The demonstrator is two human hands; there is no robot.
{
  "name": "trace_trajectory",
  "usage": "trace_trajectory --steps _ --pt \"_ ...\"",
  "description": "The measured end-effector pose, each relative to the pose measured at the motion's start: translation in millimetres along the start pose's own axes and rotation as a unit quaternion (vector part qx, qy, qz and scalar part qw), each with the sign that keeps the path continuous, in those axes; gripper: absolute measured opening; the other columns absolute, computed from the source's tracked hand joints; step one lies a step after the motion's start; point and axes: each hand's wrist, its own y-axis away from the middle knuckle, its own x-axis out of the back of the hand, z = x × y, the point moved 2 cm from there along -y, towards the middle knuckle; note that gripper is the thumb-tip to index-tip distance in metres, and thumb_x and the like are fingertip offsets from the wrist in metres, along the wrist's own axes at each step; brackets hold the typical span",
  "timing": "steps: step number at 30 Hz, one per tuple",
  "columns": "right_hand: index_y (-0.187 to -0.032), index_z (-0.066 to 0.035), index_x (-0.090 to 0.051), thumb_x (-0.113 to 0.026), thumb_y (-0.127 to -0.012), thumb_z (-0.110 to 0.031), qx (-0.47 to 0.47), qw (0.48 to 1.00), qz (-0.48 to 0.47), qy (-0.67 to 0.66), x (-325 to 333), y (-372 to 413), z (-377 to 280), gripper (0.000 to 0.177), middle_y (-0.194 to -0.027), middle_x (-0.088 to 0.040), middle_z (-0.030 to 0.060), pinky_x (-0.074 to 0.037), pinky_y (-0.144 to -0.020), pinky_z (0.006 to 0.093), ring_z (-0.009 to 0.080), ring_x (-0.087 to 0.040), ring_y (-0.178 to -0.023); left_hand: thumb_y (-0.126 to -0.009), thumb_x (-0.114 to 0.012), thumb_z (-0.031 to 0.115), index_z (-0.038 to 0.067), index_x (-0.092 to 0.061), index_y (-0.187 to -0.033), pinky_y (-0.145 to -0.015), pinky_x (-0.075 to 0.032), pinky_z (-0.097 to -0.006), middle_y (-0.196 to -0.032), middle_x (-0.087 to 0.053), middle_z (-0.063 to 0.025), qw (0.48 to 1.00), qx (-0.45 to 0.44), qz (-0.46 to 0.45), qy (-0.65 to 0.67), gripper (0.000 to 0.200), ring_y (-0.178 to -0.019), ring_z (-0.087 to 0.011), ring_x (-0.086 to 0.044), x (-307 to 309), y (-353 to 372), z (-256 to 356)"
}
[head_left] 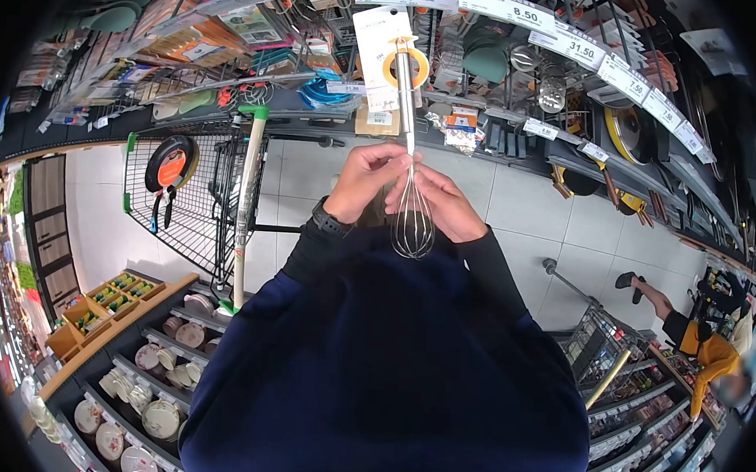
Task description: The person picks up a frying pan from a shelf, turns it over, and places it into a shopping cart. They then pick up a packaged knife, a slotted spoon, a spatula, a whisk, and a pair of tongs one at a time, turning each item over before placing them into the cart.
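A wire whisk (pixel 406 101) with a steel handle points away from me, its wire loops toward my chest. A white card tag with an orange ring (pixel 377 61) lies by the handle's far end. My left hand (pixel 368 182), with a dark watch on its wrist, pinches the whisk from the left where handle meets wires. From the right, my right hand (pixel 442 203) holds the same part, its fingers behind and beside the wires. The fingertips of both hands meet there.
Shelves of kitchen tools with price labels (pixel 526 15) run ahead. A shopping cart (pixel 196 201) holding a black pan (pixel 171 164) stands left. Dish shelves (pixel 145 352) are lower left. Another cart (pixel 599 346) and a person in yellow (pixel 714 352) are at right.
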Motion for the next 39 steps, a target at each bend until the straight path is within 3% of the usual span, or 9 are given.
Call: trace_trajectory --steps 6,11,16,22,24,26,28,33,39 --pt "-0.127 -0.001 -0.051 -0.035 -0.108 -0.026 0.002 0.999 -0.032 -0.027 -3 -7 4 0.034 -0.109 -0.063 0.0123 -0.053 -0.093 0.0376 0.0246 -0.066 -0.102 -0.102 -0.053 0.022 -0.007 -0.062 -0.122 -0.05 -0.044 -0.0214 -0.065 -0.057 -0.0001 0.996 0.042 -0.054 0.052 0.036 -0.046 -0.0054 -0.045 11 -1 -3" --pt "-0.122 -0.001 -0.053 -0.036 -0.108 -0.028 0.007 0.995 -0.058 -0.085 -11 -9 0 0.034 -0.109 -0.062 0.0134 -0.052 -0.094 0.04 0.0251 -0.066 -0.1 -0.104 -0.05 0.022 -0.008 -0.06 -0.122 -0.053 -0.047 -0.0224 -0.073 -0.061 -0.0046 0.979 0.025 -0.155 0.13 0.037 -0.051 -0.0103 -0.056 17 -5 0" --pt "-0.111 -0.001 -0.054 -0.037 -0.108 -0.029 -0.005 0.983 -0.06 -0.172 -15 -10 4 0.033 -0.104 -0.061 0.0128 -0.052 -0.093 0.0405 0.0251 -0.065 -0.099 -0.103 -0.051 0.025 -0.007 -0.059 -0.114 -0.055 -0.049 -0.0222 -0.073 -0.061 -0.0051 0.981 0.021 -0.126 0.145 0.035 -0.052 -0.0124 -0.061 22 -11 -16" --pt "-0.114 0.0 -0.053 -0.035 -0.108 -0.031 -0.007 0.981 -0.106 -0.164 -7 -14 11 0.036 -0.107 -0.059 0.0116 -0.053 -0.093 0.0409 0.0255 -0.065 -0.1 -0.103 -0.051 0.026 -0.006 -0.06 -0.111 -0.06 -0.05 -0.0225 -0.072 -0.062 -0.0052 0.984 -0.012 -0.14 0.107 0.034 -0.053 -0.012 -0.061 21 -12 -18" --pt "-0.116 0.0 -0.053 -0.036 -0.108 -0.03 -0.018 0.985 -0.072 -0.155 -13 -11 6 0.035 -0.108 -0.059 0.0114 -0.052 -0.094 0.041 0.0254 -0.065 -0.101 -0.103 -0.051 0.026 -0.006 -0.06 -0.111 -0.062 -0.051 -0.0227 -0.073 -0.063 -0.0051 0.985 -0.021 -0.141 0.103 0.033 -0.052 -0.0115 -0.061 24 -11 -15" --pt "-0.119 0.001 -0.052 -0.037 -0.108 -0.028 -0.029 0.988 -0.038 -0.145 -15 -10 5 0.034 -0.109 -0.059 0.0111 -0.052 -0.094 0.041 0.0253 -0.065 -0.102 -0.102 -0.052 0.022 -0.001 -0.061 -0.103 -0.096 -0.046 -0.0365 -0.104 -0.063 -0.0204 0.974 0.069 -0.182 0.119 0.025 -0.088 -0.019 -0.061 33 -9 -12" --pt "-0.124 0.001 -0.049 -0.039 -0.108 -0.025 0.0 0.996 -0.051 -0.076 -15 -10 5 0.033 -0.11 -0.059 0.0109 -0.052 -0.096 0.0415 0.0251 -0.064 -0.104 -0.102 -0.053 0.023 0.0 -0.062 -0.102 -0.096 -0.046 -0.0366 -0.098 -0.064 -0.0196 0.975 0.061 -0.184 0.104 0.025 -0.09 -0.0195 -0.061 35 -11 -12" --pt "-0.119 0.003 -0.056 -0.041 -0.107 -0.021 0.005 0.998 -0.057 -0.001 -21 -6 -3 0.031 -0.112 -0.061 0.0116 -0.052 -0.098 0.039 0.0239 -0.064 -0.108 -0.102 -0.053 0.027 0.001 -0.063 -0.098 -0.096 -0.046 -0.037 -0.091 -0.065 -0.0182 0.979 0.032 -0.178 0.091 0.028 -0.093 -0.0191 -0.06 31 -10 -11" --pt "-0.121 0.006 -0.058 -0.045 -0.105 -0.016 0.018 0.996 -0.068 0.046 -27 -4 -10 0.03 -0.115 -0.064 0.014 -0.05 -0.102 0.0364 0.0225 -0.064 -0.111 -0.102 -0.053 0.029 0.0 -0.063 -0.096 -0.092 -0.047 -0.0357 -0.107 -0.061 -0.0191 0.975 0.024 -0.196 0.103 0.031 -0.098 -0.0193 -0.059 37 -12 -16"
